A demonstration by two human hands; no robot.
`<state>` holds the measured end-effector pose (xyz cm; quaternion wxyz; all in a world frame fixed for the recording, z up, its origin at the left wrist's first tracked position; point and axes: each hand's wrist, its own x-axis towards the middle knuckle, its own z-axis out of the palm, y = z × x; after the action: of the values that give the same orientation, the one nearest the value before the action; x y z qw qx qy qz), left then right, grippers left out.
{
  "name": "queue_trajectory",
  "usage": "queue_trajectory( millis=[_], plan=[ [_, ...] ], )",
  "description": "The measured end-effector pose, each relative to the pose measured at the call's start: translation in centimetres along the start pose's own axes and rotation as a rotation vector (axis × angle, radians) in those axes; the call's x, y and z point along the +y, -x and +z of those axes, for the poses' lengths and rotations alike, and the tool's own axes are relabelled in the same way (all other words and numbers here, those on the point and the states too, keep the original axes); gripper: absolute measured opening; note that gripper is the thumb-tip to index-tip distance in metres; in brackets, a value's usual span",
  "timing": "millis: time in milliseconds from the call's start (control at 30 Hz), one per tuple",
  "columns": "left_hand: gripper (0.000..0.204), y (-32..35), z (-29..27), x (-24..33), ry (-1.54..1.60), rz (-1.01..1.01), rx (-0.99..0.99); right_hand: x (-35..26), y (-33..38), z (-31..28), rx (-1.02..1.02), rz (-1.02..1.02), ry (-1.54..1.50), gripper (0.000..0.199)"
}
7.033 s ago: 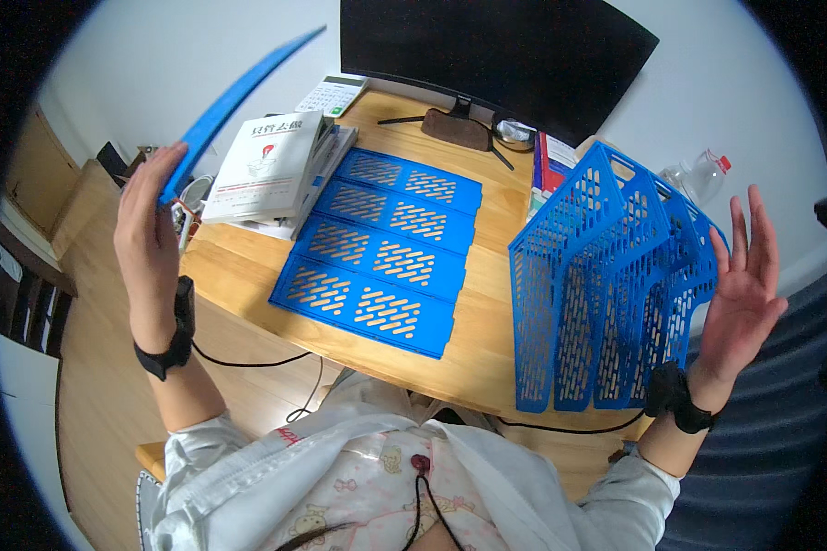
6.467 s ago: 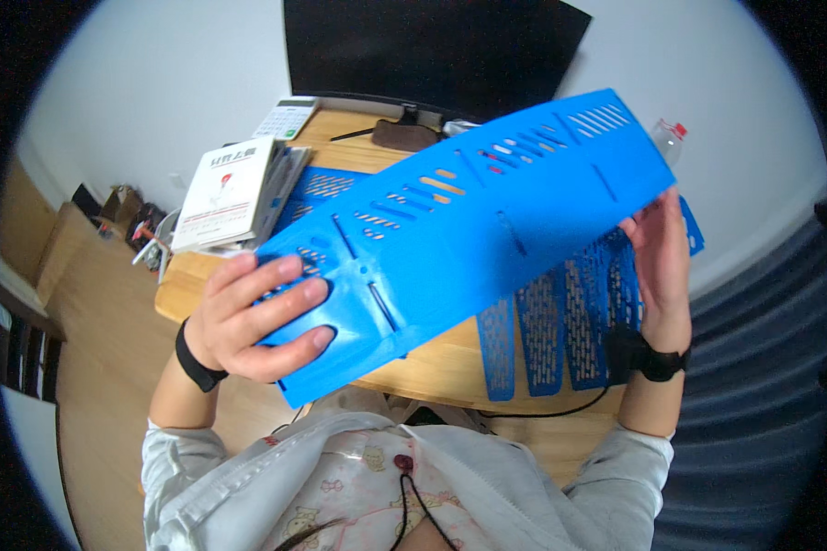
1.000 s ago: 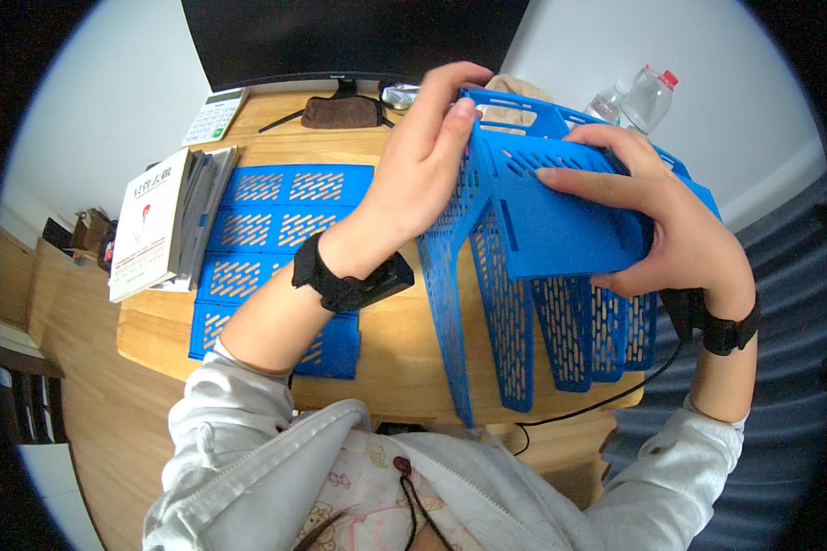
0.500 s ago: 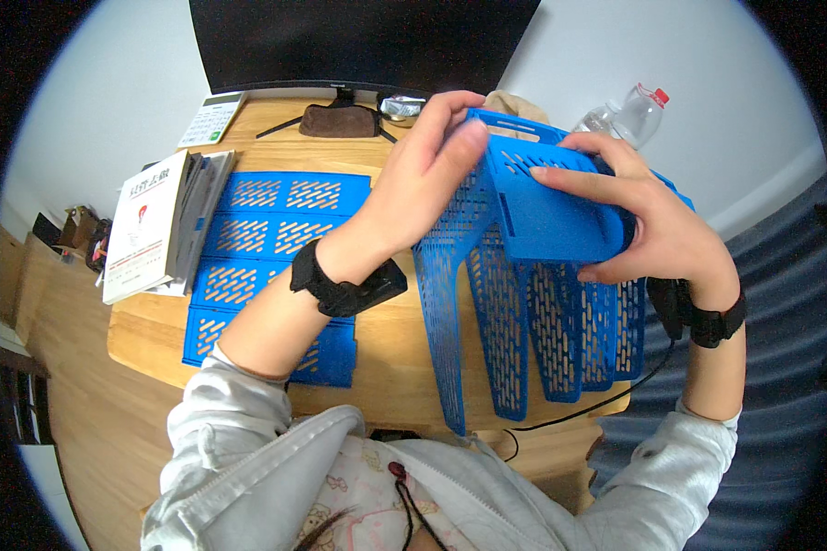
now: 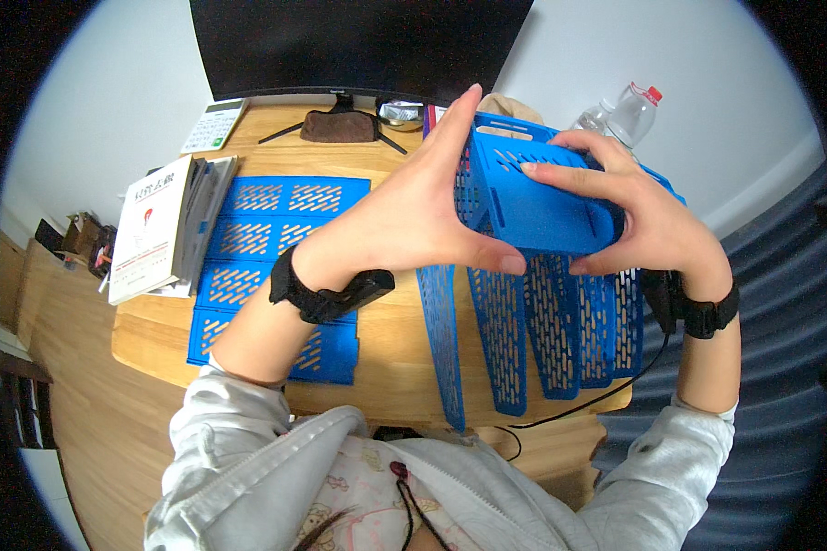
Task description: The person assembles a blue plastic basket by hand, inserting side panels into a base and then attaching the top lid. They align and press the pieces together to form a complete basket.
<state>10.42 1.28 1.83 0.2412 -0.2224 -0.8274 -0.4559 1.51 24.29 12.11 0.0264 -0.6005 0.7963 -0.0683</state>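
Note:
A blue plastic file rack (image 5: 551,216) with several slotted upright dividers (image 5: 496,340) stands at the right of the desk. My right hand (image 5: 652,202) clasps its solid end section from the right, fingers on top and thumb at the lower edge. My left hand (image 5: 413,216) is open along the rack's left side, fingers stretched up past the top edge and thumb spread by the lower corner. Its palm hides part of the leftmost divider. Left of the rack, a flat blue slotted panel (image 5: 248,249) lies on the desk, partly under my left forearm.
The wooden desk (image 5: 395,367) carries a book stack (image 5: 156,230), a calculator (image 5: 213,126), a brown pouch (image 5: 338,127) and a monitor (image 5: 358,46). Clear plastic bottles (image 5: 634,115) stand behind the rack. A black cable (image 5: 579,411) runs near the desk's front edge.
My left hand has slid down and opened wider, its thumb moving from the rack's top corner to the lower corner. The right hand keeps its hold, and the rack shifts only slightly.

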Motion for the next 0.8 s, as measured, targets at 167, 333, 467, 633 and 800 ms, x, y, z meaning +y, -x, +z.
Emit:
queue_trajectory(
  millis=[167, 333, 467, 633, 800],
  plan=[
    [0.127, -0.3, -0.2, 0.7, 0.082, -0.063, 0.01, 0.1, 0.0, -0.1, 0.042, -0.051, 0.012, 0.085],
    [0.119, -0.4, -0.5, 0.9, 0.044, -0.017, 0.03, 0.1, -0.1, -0.2, -0.003, -0.008, 0.012, 0.093],
    [0.112, -0.3, -0.9, 1.0, 0.195, -0.137, -0.034, 0.1, 0.0, 0.2, 0.02, 0.01, -0.017, 0.107],
    [0.102, -0.3, -1.5, 1.0, 0.128, -0.122, -0.057, 0.7, 1.9, 0.4, 0.114, 0.057, 0.101, 0.12],
    [0.093, 0.0, -2.0, 0.5, -0.006, -0.121, -0.096, 2.5, 4.1, 0.1, 0.076, 0.132, 0.096, 0.11]
  ],
)
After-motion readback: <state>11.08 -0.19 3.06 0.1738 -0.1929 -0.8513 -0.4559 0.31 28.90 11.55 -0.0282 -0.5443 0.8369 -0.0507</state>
